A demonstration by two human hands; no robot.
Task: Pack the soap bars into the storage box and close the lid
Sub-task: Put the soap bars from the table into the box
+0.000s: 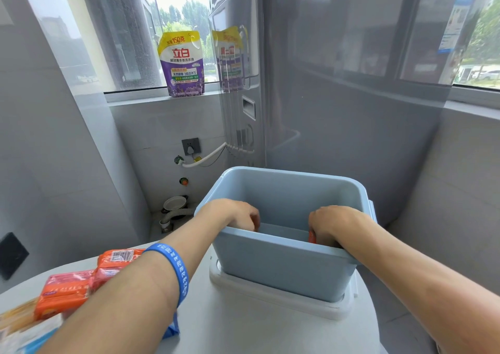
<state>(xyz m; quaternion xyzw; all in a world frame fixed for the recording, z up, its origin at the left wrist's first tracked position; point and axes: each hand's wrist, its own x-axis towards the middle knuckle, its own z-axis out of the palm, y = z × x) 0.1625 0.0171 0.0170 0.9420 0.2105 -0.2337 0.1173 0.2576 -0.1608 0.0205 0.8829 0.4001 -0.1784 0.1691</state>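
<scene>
- the fingers of the right hand [331, 222] curl down behind the near wall of the storage box [284, 270], clamped on an orange soap bar [312, 237], of which only a thin edge shows at the thumb side.
- the fingers of the left hand [235, 214] also dip below the box rim; a sliver of red-orange shows at the fingertips, but whether they grip it or lie loose cannot be told.
- both wrists rest over the near rim, left hand at the left end, right hand at the right end, well apart.
- the left forearm wears a blue wristband [174, 270] with white marks.
- the pale blue box stands open on a white lid [273, 295] that lies flat under it on the white tabletop [243, 334].
- more orange wrapped soap bars [81, 280] lie stacked to the left of the box on the table, partly under the left forearm, one showing a barcode.
- farther back, a purple and yellow detergent pouch [181, 63] stands upright on the window sill [162, 98], beside a tall grey appliance [338, 69].
</scene>
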